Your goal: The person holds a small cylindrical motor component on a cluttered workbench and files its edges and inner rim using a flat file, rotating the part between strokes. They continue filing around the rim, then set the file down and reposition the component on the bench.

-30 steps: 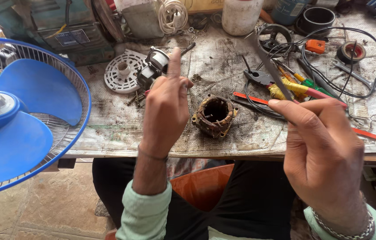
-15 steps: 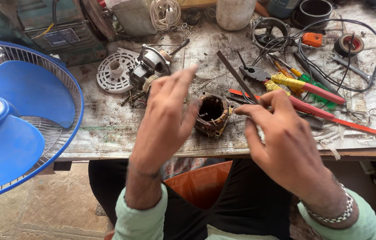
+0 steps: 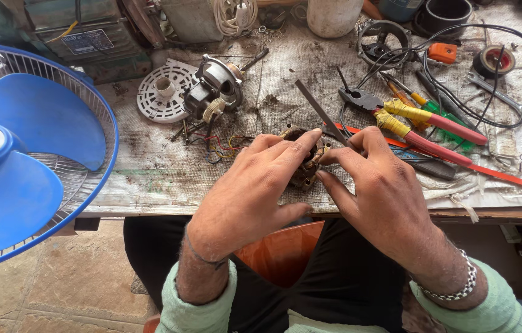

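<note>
Cluttered workbench [image 3: 150, 179] covered in stained cloth: near its front edge sits a rusty motor stator [image 3: 303, 165], bore facing up. The left hand [image 3: 254, 191] lies fingers spread over its 9 o'clock side. The right hand [image 3: 378, 191] pinches a thin flat file [image 3: 319, 111], its long axis slanting toward 11 o'clock, tip away. Yellow-taped pliers [image 3: 409, 123] lie at 2 o'clock, a blue fan [image 3: 20, 160] at 9.

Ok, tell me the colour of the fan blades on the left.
The fan blades are bright blue, behind a blue wire guard. The head view shows them best.
</note>
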`<state>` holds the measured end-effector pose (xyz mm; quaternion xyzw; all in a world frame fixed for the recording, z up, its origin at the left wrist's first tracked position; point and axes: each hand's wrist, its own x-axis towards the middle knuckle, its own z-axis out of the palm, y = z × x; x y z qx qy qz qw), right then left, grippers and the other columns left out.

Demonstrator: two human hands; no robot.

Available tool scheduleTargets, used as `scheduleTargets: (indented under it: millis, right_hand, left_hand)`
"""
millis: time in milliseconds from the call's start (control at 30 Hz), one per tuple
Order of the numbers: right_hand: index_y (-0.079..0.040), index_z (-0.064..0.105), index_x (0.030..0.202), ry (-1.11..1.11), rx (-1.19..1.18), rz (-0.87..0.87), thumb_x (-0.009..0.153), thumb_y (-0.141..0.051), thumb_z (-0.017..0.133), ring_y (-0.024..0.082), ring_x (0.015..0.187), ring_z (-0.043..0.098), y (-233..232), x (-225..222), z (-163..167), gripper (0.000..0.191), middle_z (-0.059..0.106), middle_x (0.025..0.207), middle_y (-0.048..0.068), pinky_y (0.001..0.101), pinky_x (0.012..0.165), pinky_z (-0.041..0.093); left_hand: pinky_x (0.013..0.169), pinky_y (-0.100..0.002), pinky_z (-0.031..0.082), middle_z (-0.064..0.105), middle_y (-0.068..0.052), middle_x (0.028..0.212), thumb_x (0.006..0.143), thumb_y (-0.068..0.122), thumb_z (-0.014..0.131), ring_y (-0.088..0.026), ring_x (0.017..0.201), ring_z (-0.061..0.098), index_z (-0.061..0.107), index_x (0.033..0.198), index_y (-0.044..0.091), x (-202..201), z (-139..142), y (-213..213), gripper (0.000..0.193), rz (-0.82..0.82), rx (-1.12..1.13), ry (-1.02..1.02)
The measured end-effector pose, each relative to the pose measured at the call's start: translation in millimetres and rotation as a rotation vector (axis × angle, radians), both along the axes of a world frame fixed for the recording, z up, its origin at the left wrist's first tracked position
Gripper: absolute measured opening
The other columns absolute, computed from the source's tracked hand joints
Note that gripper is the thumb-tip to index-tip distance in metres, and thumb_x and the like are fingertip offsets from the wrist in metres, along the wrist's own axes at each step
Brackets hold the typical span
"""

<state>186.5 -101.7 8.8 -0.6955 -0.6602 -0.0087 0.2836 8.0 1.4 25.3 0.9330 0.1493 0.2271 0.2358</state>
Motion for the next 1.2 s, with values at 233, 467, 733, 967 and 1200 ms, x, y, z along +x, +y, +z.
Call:
scheduleTargets:
  millis: [233, 467, 733, 967, 1200]
  right_hand:
    - [-0.002, 0.072, 0.103, -0.009, 0.05, 0.018, 0.085, -0.016, 0.078, 0.029, 0.072, 0.064, 1, 3, -3, 0.023, 0.056, 0.096, 0.015, 0.0415, 0.062, 0.052]
    - [-0.001, 0.072, 0.103, 0.012, 0.041, 0.016, 0.085, -0.014, 0.077, 0.029, 0.072, 0.064, 1, 4, -1, 0.023, 0.057, 0.095, 0.015, 0.0419, 0.061, 0.051]
    - [-0.004, 0.072, 0.11, 0.058, 0.181, 0.015, 0.095, -0.011, 0.071, 0.023, 0.075, 0.061, -6, 14, 7, 0.017, 0.057, 0.093, 0.011, 0.036, 0.065, 0.048]
    - [-0.003, 0.042, 0.148, 0.732, 0.29, 0.078, 0.106, -0.002, 0.051, 0.006, 0.079, 0.05, -19, 21, -38, 0.044, 0.056, 0.1, 0.002, 0.0223, 0.068, 0.041]
    - [-0.004, 0.047, 0.152, 0.694, 0.247, 0.083, 0.101, 0.001, 0.051, 0.006, 0.079, 0.055, -20, 17, -76, 0.051, 0.065, 0.095, 0.004, 0.0211, 0.072, 0.046]
  left_hand:
    - [0.104, -0.043, 0.047, 0.067, -0.014, 0.12, 0.069, 0.017, 0.088, -0.032, 0.118, 0.059, 0.041, 0.152, 0.003, 1, -4, 1, 0.097, -0.013, -0.009, 0.006]
    - [0.102, -0.045, 0.047, 0.068, -0.013, 0.119, 0.069, 0.021, 0.088, -0.032, 0.118, 0.059, 0.048, 0.144, 0.0, 4, -7, -3, 0.088, 0.013, 0.051, -0.008]
    - [0.083, -0.045, 0.045, 0.068, -0.009, 0.1, 0.077, 0.029, 0.084, -0.028, 0.1, 0.064, 0.063, 0.116, 0.004, 24, -16, -13, 0.05, 0.187, 0.217, 0.059]
    - [0.092, -0.044, 0.044, 0.069, -0.005, 0.099, 0.089, 0.018, 0.075, -0.023, 0.098, 0.065, 0.068, 0.112, 0.006, 35, -46, -28, 0.026, 0.368, 0.308, -0.206]
    - [0.103, -0.039, 0.043, 0.072, -0.003, 0.111, 0.092, 0.009, 0.077, -0.021, 0.106, 0.069, 0.07, 0.111, 0.007, 43, -80, -33, 0.02, 0.447, 0.287, -0.51]
